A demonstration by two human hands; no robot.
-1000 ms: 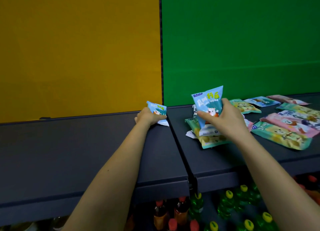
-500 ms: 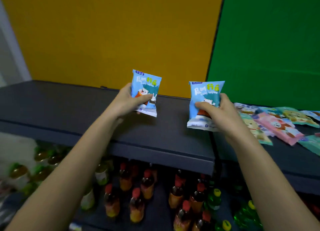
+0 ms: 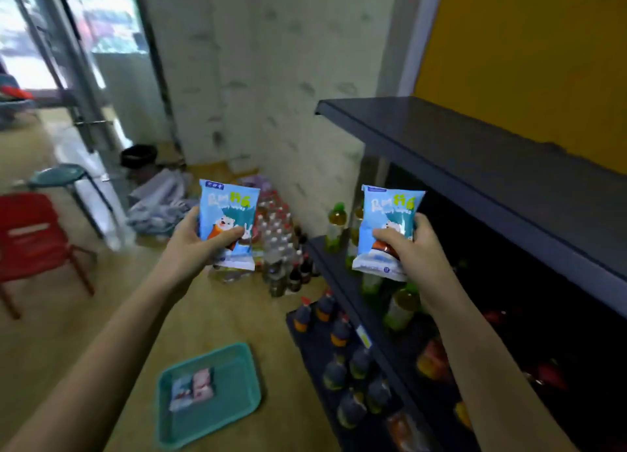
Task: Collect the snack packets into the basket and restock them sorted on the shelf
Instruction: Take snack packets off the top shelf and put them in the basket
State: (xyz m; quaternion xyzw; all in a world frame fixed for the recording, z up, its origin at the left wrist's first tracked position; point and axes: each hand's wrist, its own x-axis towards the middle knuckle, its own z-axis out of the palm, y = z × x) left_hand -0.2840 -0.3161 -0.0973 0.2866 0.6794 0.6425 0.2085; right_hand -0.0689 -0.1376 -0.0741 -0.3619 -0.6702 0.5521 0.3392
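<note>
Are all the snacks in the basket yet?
Not yet. The teal basket on the floor holds only a couple of packets. The left hand grips one blue packet and the right hand another blue packet, both headed there. Sorting onto the shelf comes later.

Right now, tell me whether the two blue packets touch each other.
Apart. The head view shows floor and bottles between the left packet and the right packet.

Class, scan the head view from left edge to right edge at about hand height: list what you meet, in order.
Red chair → left hand holding a blue packet → green-capped bottle → second blue packet in the right hand → dark shelf.
</note>
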